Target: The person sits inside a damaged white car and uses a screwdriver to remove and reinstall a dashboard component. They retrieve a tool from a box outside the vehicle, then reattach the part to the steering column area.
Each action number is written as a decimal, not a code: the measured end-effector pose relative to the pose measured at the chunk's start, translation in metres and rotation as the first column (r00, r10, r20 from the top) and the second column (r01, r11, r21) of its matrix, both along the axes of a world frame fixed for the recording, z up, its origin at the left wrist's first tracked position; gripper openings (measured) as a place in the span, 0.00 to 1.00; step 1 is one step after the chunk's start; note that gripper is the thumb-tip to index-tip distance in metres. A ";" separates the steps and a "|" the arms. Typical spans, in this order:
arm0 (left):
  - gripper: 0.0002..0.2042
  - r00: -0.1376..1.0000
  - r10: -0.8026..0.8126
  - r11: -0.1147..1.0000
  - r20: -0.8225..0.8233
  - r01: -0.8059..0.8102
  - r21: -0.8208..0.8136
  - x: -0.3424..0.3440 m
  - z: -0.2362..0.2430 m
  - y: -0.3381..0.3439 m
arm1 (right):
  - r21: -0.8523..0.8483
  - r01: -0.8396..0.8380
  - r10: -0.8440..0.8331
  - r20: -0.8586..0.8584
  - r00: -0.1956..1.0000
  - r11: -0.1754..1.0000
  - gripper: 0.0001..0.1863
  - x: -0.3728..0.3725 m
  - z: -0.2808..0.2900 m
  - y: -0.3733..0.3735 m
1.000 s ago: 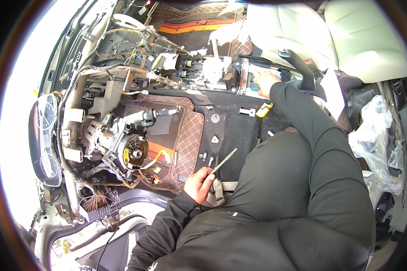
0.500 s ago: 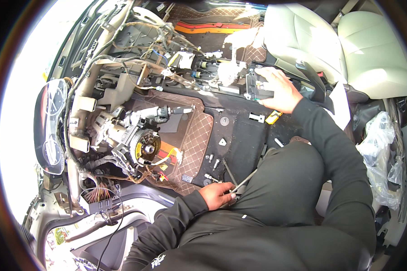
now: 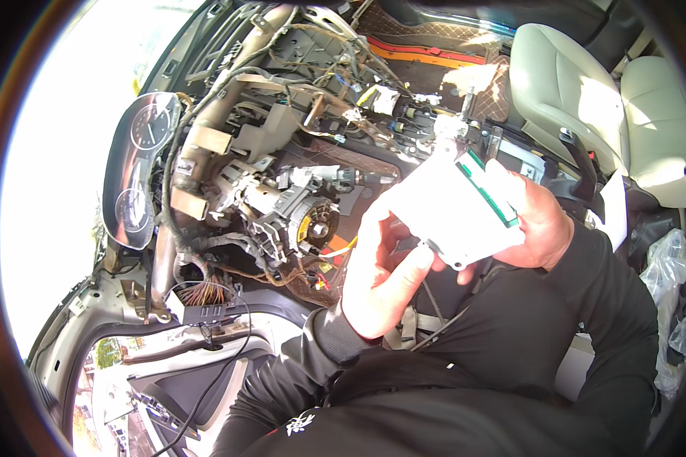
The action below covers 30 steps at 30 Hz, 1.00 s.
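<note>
Both hands are closed round a pale, flat electronic module [image 3: 450,206] with a green connector edge, washed out by sunlight. My left hand [image 3: 381,282] grips its left and lower side, thumb underneath its lower corner; my right hand [image 3: 537,221] grips its right end. The module is raised above my lap, in front of the stripped steering column [image 3: 264,197] and its ring-shaped switch unit [image 3: 316,227]. A thin rod [image 3: 434,335] lies by my thigh below the hands.
An instrument cluster [image 3: 139,167] stands at the left among exposed harness wires and beams. A wired grey connector box [image 3: 197,306] is by the door opening. Light seats [image 3: 568,99], a handbrake lever [image 3: 579,156] and crumpled plastic [image 3: 663,282] are at the right, with a quilted mat [image 3: 404,27] behind.
My right hand has brought the module from the centre console toward me. My left hand has left the rod and risen to grip the module. The view has swung, shifting the car interior rightward.
</note>
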<state>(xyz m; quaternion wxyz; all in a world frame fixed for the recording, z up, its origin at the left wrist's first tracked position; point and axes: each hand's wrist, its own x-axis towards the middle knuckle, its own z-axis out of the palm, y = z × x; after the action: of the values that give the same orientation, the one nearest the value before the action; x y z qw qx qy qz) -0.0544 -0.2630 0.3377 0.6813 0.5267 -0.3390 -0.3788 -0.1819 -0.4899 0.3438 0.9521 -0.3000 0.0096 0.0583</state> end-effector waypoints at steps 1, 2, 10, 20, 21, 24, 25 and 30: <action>0.29 0.994 -0.043 0.998 -0.098 0.038 -0.049 0.001 0.008 -0.004 | 0.015 -0.012 0.012 0.021 1.000 1.000 0.40 0.002 -0.003 0.002; 0.27 0.976 -0.095 0.992 -0.196 0.076 -0.102 0.002 0.014 -0.007 | 0.037 -0.033 0.031 0.041 0.999 0.999 0.40 0.003 -0.006 0.002; 0.18 0.970 -0.006 1.000 -0.242 0.002 -0.016 -0.009 0.006 -0.011 | 0.050 -0.074 0.080 -0.120 0.990 0.996 0.46 0.006 -0.022 -0.010; 0.06 0.173 -0.377 0.926 0.910 0.042 0.376 -0.016 0.113 -0.010 | -0.096 0.092 -0.107 -0.161 0.981 0.991 0.42 0.019 -0.025 -0.012; 0.06 0.115 -0.451 0.892 0.885 0.027 0.451 -0.036 0.125 -0.011 | -0.121 0.072 -0.085 -0.110 0.990 0.990 0.43 0.021 -0.023 -0.010; 0.06 -0.075 -0.547 0.834 0.834 0.029 0.550 -0.062 0.144 -0.008 | -0.202 0.082 -0.106 -0.112 0.988 0.976 0.43 0.021 -0.020 -0.005; 0.06 -0.096 -0.533 0.843 0.841 0.029 0.537 -0.066 0.147 -0.008 | -0.201 0.076 -0.096 -0.092 0.991 0.977 0.42 0.021 -0.020 -0.005; 0.07 -0.165 -0.467 0.879 0.869 0.015 0.476 -0.066 0.154 -0.006 | -0.163 0.119 -0.138 -0.109 0.984 0.979 0.45 0.015 -0.025 -0.015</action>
<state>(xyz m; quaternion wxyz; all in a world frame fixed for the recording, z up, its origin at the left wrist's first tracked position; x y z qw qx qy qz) -0.1204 -0.2691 0.4920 0.0240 0.6495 -0.7593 -0.0317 -0.1672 -0.5051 0.3190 0.9252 -0.3684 0.0904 0.0135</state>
